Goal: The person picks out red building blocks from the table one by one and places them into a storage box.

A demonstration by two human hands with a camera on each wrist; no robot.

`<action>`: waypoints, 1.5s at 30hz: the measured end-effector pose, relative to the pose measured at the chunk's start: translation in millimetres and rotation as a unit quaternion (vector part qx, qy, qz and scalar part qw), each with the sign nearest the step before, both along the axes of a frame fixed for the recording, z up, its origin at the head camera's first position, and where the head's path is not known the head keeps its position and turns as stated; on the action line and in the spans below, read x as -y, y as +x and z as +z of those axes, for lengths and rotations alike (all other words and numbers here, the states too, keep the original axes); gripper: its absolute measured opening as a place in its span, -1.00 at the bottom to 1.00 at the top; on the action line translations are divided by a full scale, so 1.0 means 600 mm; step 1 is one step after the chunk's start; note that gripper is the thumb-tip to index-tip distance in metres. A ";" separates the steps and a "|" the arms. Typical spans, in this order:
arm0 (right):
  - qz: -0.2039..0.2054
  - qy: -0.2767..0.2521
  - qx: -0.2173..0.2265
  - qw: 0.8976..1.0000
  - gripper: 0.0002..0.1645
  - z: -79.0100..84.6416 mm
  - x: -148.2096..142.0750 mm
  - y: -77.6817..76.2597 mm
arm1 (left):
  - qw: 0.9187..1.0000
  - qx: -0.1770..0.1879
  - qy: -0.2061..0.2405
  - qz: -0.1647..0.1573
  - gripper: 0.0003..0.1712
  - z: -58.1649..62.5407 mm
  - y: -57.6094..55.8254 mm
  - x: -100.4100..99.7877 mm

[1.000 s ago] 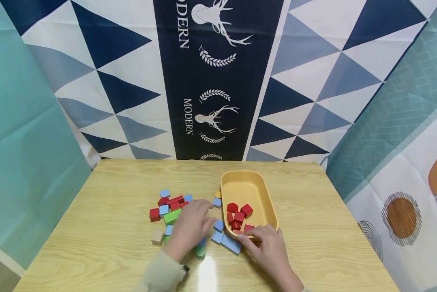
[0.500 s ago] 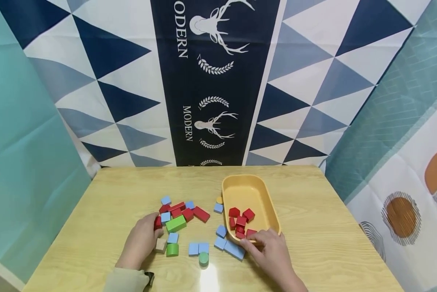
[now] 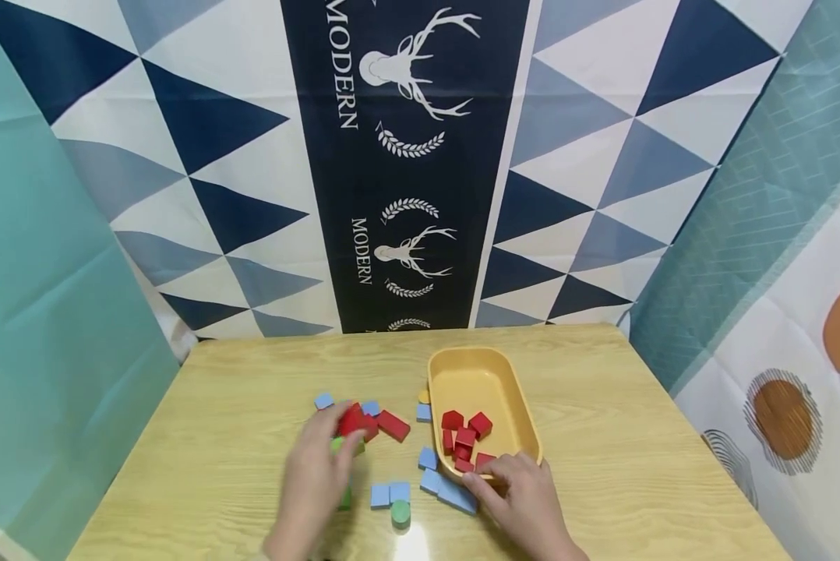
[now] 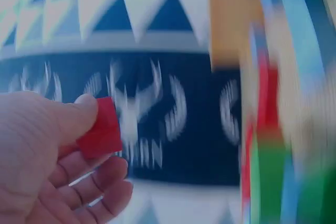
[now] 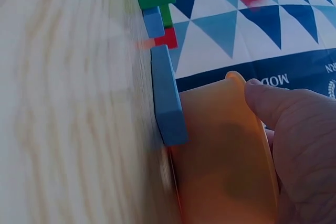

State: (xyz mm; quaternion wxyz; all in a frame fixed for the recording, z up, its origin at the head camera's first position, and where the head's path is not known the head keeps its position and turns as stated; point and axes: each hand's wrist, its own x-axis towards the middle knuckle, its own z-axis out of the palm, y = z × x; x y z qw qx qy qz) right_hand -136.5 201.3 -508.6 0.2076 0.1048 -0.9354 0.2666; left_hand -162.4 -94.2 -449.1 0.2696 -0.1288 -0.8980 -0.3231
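The yellow tray [image 3: 479, 382] is being gripped at its near rim by the right hand [image 3: 521, 499]; under uneven pressure, it could be tipped, spilling the red blocks [image 3: 465, 438] inside. By the left hand [image 3: 315, 467], one red cube [image 4: 105, 130] is being pinched above scattered blocks [image 3: 393, 425]; were that pinch loosened, it could be dropped among them. Low passage between hand and tray is being partly obstructed by small blue blocks [image 3: 428, 458]; beside the tray's left wall, a smaller yellow piece [image 3: 424, 396] is being seen.

Left hand [image 3: 313, 473] pinches red block [image 3: 351, 421]; right hand [image 3: 521, 496] grips yellow tray [image 3: 471, 382].
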 end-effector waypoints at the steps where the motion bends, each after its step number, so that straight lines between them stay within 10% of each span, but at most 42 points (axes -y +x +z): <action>1: 0.002 0.000 -0.009 1.000 -0.79 0.000 0.001 -0.001 | 1.000 -0.006 -0.003 -0.031 -0.46 0.002 0.001 -0.026; 7: 0.031 -0.005 -0.066 0.997 -0.80 -0.006 0.012 -0.012 | 0.985 0.038 -0.073 -0.153 -0.50 -0.023 -0.015 -0.133; 14: 0.039 -0.013 -0.074 0.996 -0.82 -0.010 0.013 -0.012 | 0.980 0.058 -0.091 -0.167 -0.55 -0.067 -0.027 -0.151; 26: 0.049 -0.009 -0.080 0.996 -0.83 -0.007 0.007 -0.012 | 0.975 0.064 -0.103 -0.184 -0.74 -0.078 -0.030 -0.150; 39: 0.042 -0.005 -0.067 0.997 -0.80 -0.006 0.004 -0.013 | 0.984 0.108 -0.105 -0.094 -0.47 -0.082 -0.045 -0.132; 45: 0.031 -0.002 -0.046 0.998 -0.79 -0.007 0.003 -0.010 | 0.970 0.181 -0.160 -0.036 -0.44 -0.092 -0.050 -0.123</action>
